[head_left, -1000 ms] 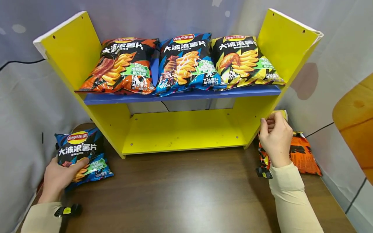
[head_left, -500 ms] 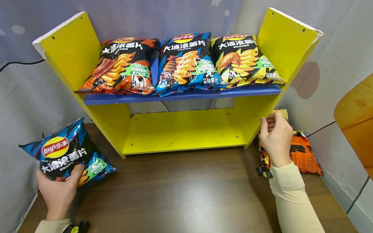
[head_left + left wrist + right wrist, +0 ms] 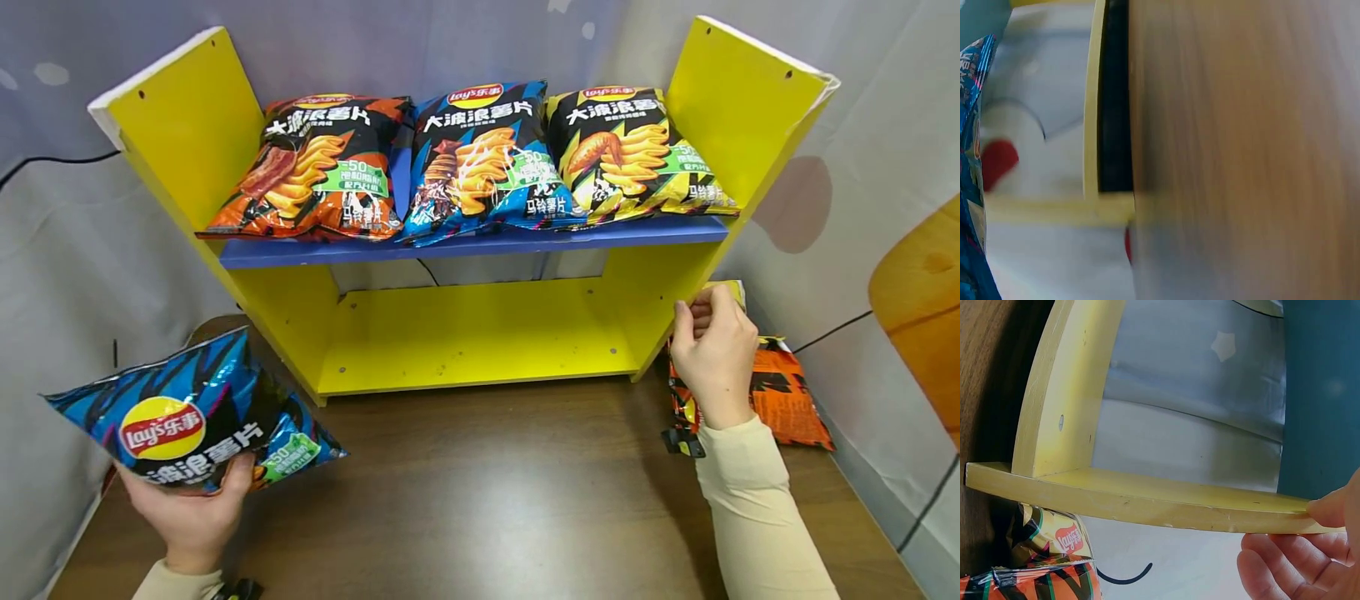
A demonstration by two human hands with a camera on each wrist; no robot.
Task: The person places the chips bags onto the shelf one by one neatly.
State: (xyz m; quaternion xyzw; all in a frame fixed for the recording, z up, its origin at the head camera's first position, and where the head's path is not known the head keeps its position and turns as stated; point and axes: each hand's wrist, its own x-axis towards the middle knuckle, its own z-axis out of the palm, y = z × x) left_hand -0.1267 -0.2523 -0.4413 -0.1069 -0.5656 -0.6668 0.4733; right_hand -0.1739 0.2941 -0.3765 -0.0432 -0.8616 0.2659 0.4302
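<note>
My left hand (image 3: 197, 518) grips a blue and black bag of potato chips (image 3: 198, 417), thumb across its front, above the tabletop left of a yellow shelf rack (image 3: 480, 333). The bag tilts and stands apart from the rack. Only a strip of this bag (image 3: 969, 200) shows at the left edge of the left wrist view, where the hand itself is out of sight. At the rack's right side, my right hand (image 3: 718, 354) holds the front edge of the yellow side panel (image 3: 1179, 509). The right wrist view puts its thumb inside the panel and its fingers outside.
On the blue upper board (image 3: 480, 246) sit an orange chip bag (image 3: 307, 171), a blue one (image 3: 480, 167) and a yellow one (image 3: 630, 158). Right of the rack lie another orange bag (image 3: 783, 400) and a partly hidden yellow bag (image 3: 1054, 531). Curtains stand behind.
The left hand has lifted the blue chip bag off the table's left side, tilted it and brought it a little right and nearer. My right hand has kept its place on the panel.
</note>
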